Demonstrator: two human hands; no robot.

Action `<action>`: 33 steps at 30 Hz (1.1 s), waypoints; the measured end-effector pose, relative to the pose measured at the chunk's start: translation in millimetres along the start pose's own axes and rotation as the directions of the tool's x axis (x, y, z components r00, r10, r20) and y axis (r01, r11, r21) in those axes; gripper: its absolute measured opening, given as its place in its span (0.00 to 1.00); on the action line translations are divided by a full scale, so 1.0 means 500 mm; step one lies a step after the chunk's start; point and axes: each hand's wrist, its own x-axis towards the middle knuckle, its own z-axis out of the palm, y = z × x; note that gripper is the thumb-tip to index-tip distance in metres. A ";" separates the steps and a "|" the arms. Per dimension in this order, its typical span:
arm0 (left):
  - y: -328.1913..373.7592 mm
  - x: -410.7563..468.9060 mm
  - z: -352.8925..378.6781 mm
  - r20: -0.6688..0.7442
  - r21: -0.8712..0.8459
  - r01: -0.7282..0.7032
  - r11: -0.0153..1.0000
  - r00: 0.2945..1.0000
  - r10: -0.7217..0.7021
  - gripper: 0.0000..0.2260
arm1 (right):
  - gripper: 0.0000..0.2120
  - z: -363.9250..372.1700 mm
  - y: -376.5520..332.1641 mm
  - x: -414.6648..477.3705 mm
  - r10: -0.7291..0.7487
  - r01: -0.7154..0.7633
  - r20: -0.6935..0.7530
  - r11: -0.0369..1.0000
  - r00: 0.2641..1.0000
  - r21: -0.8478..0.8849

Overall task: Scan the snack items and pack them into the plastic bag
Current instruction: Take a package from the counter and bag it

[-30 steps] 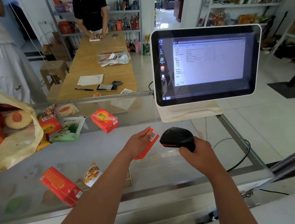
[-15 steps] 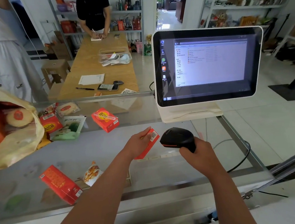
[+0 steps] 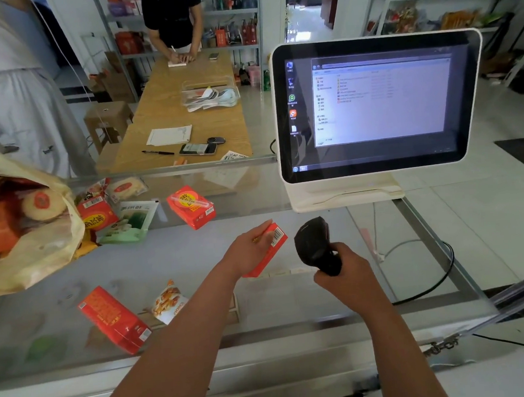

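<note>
My left hand [image 3: 247, 251] grips a small red snack box [image 3: 272, 249] above the glass counter, its barcode facing right. My right hand [image 3: 343, 275] holds a black barcode scanner [image 3: 316, 244] whose head points left at that barcode from a short gap. A yellowish plastic bag [image 3: 22, 236] lies open at the left edge with red boxes and a round cake inside. Loose snacks lie on the counter: a red box [image 3: 192, 207], a green packet [image 3: 131, 222], a long red box [image 3: 113, 319] and a small nut packet [image 3: 168, 302].
A white touchscreen terminal [image 3: 379, 107] stands at the counter's far right, with a black cable [image 3: 442, 275] trailing on the glass. A person in white stands at far left. Behind the counter is a wooden table [image 3: 185, 110] where another person writes.
The scanner has tilted slightly in my right hand, its head now more upright. The box in my left hand has barely moved.
</note>
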 end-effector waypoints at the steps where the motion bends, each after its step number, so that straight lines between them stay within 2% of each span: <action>1: 0.001 -0.001 0.001 -0.005 0.005 0.002 1.000 1.000 -0.002 0.23 | 0.20 0.006 0.007 0.001 0.000 0.000 -0.004 1.000 1.000 -0.014; 9: 0.007 -0.003 0.012 -0.073 0.012 0.039 0.999 0.997 -0.038 0.22 | 0.17 0.043 0.036 0.011 0.014 -0.016 -0.016 0.996 1.000 -0.085; 15: 0.008 -0.012 0.024 -0.147 0.041 0.066 0.997 0.987 -0.059 0.22 | 0.17 0.066 0.041 0.010 0.049 -0.064 -0.092 0.983 0.995 -0.174; 18: 0.007 -0.021 0.009 -0.143 -0.062 0.053 0.997 0.988 -0.062 0.18 | 0.28 0.070 0.010 0.000 0.060 -0.101 -0.129 0.936 0.990 -0.337; 20: -0.003 -0.035 -0.016 -0.162 -0.058 -0.014 0.998 0.987 0.004 0.18 | 0.32 0.076 -0.031 -0.008 0.040 -0.124 -0.215 0.912 0.976 -0.392; 22: -0.015 -0.060 -0.054 -0.210 -0.038 -0.102 0.994 0.973 0.091 0.19 | 0.29 0.092 -0.088 -0.017 -0.026 -0.069 -0.324 0.958 0.946 -0.278; 23: -0.021 -0.075 -0.078 -0.247 -0.002 -0.158 0.987 0.957 0.152 0.20 | 0.28 0.107 -0.117 -0.016 -0.007 -0.038 -0.331 0.991 0.943 -0.129; 25: -0.035 -0.114 -0.132 -0.336 0.087 -0.294 0.952 0.891 0.306 0.23 | 0.27 0.147 -0.188 -0.015 0.132 -0.088 -0.192 0.971 0.973 0.223; 28: -0.073 -0.177 -0.224 -0.387 0.217 -0.479 0.850 0.758 0.526 0.22 | 0.19 0.235 -0.283 -0.013 0.240 -0.248 0.093 0.771 0.966 0.587; 29: -0.095 -0.199 -0.255 -0.369 0.258 -0.507 0.822 0.735 0.569 0.22 | 0.15 0.268 -0.316 -0.017 0.221 -0.278 0.171 0.700 0.960 0.657; 31: -0.151 -0.240 -0.316 -0.324 0.351 -0.522 0.778 0.711 0.624 0.25 | 0.09 0.333 -0.380 -0.036 0.147 -0.273 0.235 0.656 0.961 0.704; 33: -0.213 -0.281 -0.375 -0.309 0.381 -0.464 0.800 0.751 0.583 0.29 | 0.06 0.399 -0.444 -0.061 0.106 -0.243 0.231 0.647 0.967 0.722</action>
